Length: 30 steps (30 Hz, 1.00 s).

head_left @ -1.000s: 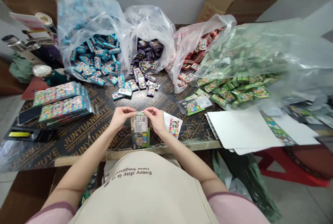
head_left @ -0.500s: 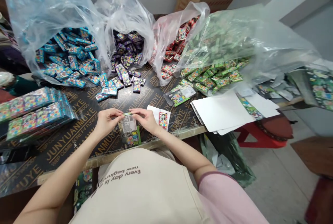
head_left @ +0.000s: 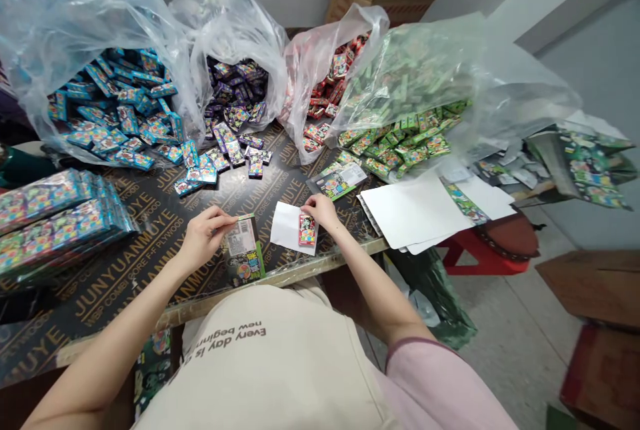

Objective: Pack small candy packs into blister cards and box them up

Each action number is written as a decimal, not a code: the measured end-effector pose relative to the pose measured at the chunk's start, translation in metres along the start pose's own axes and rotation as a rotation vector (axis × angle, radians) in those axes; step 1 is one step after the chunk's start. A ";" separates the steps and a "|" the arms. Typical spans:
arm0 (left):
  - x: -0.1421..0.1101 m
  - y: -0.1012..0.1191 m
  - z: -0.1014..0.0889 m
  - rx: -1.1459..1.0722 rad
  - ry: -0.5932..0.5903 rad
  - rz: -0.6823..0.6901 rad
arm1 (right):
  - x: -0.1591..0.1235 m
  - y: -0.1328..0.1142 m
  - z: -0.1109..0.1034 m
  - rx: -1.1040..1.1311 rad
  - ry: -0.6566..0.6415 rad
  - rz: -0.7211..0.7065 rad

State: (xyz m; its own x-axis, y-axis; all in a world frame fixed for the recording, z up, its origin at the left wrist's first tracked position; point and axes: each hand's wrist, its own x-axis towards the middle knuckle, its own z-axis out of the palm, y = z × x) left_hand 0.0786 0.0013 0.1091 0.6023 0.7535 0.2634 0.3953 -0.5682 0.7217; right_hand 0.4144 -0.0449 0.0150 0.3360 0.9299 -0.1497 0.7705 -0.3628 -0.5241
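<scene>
My left hand (head_left: 206, 238) pinches the top left corner of a flat green-and-black printed box (head_left: 246, 257), which lies near the table's front edge with a pale label panel upward. To the right, a small red printed box (head_left: 307, 230) rests on a white sheet of paper (head_left: 285, 227). The fingers of my right hand (head_left: 323, 212) are closed together at the top end of this red box. Beyond my right hand lies another green-and-black printed packet (head_left: 339, 181).
Clear bags spill small blue boxes (head_left: 130, 110), purple boxes (head_left: 240, 90), red boxes (head_left: 327, 87) and green boxes (head_left: 405, 140) along the back. Wrapped packs (head_left: 60, 217) are stacked at left. White cards (head_left: 415, 210) overhang the front edge at right, above a red stool (head_left: 490, 250).
My right hand has let go of the flat box's top edge and moved right to the small red box. My left hand stays on the flat box. The view has shifted slightly.
</scene>
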 end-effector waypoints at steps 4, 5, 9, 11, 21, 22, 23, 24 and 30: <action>-0.001 0.000 0.000 -0.017 0.009 -0.015 | -0.006 -0.008 0.008 -0.013 -0.023 -0.011; -0.001 0.000 0.000 -0.017 0.011 -0.019 | -0.007 -0.009 0.008 -0.016 -0.030 -0.020; -0.001 -0.001 0.000 -0.013 0.027 -0.024 | -0.009 -0.010 0.004 -0.041 -0.045 -0.039; -0.001 -0.001 0.000 -0.012 0.028 -0.020 | -0.009 -0.010 0.002 -0.053 -0.063 -0.036; -0.003 0.000 0.001 -0.042 0.047 -0.024 | -0.009 -0.016 0.004 0.004 -0.203 -0.112; -0.004 0.000 0.001 -0.042 0.046 -0.027 | -0.009 -0.015 0.006 0.002 -0.205 -0.119; -0.004 0.000 0.001 -0.041 0.043 -0.030 | -0.009 -0.015 0.007 -0.001 -0.204 -0.126; -0.004 0.000 0.001 -0.041 0.040 -0.031 | -0.010 -0.014 0.008 -0.005 -0.200 -0.135; -0.003 0.001 0.000 -0.041 0.046 -0.029 | -0.017 -0.014 0.010 -0.080 -0.119 -0.221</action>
State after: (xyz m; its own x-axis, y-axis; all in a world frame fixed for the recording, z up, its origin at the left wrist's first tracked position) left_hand 0.0779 -0.0016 0.1092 0.5585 0.7843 0.2701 0.3826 -0.5324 0.7550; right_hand 0.3922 -0.0550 0.0166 0.0919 0.9860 -0.1392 0.8603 -0.1490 -0.4875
